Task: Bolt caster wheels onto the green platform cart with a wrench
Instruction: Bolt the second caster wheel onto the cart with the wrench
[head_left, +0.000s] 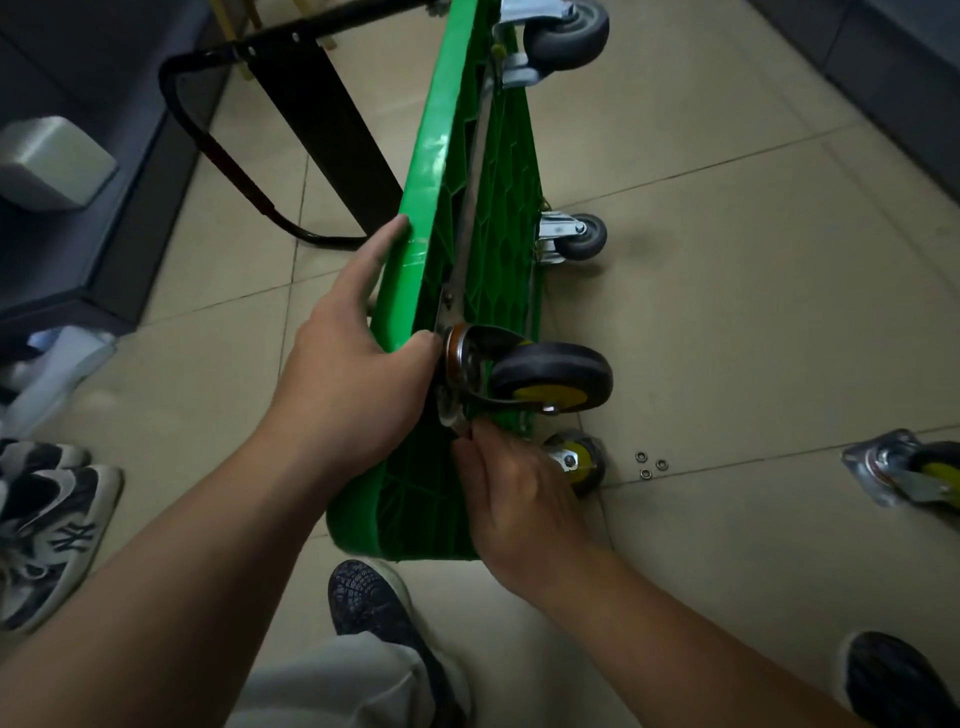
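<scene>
The green platform cart (457, 171) stands on its long edge on the tiled floor, ribbed underside facing right. A yellow-hubbed caster (551, 376) sits against its near upper corner on a round plate. My left hand (347, 364) grips the cart's top edge, thumb beside the caster plate. My right hand (514, 499) is curled just under that plate; what its fingertips pinch is hidden. A second yellow caster (582, 462) shows below, partly behind my right hand. Two grey casters (569, 31) (579, 236) are mounted further along. No wrench is visible.
A loose caster (904, 475) lies on the floor at right, and three small washers or nuts (649, 465) lie near it. The cart's black folded handle (249, 171) lies at left. Shoes (47, 525) sit at left; my feet (374, 608) are below.
</scene>
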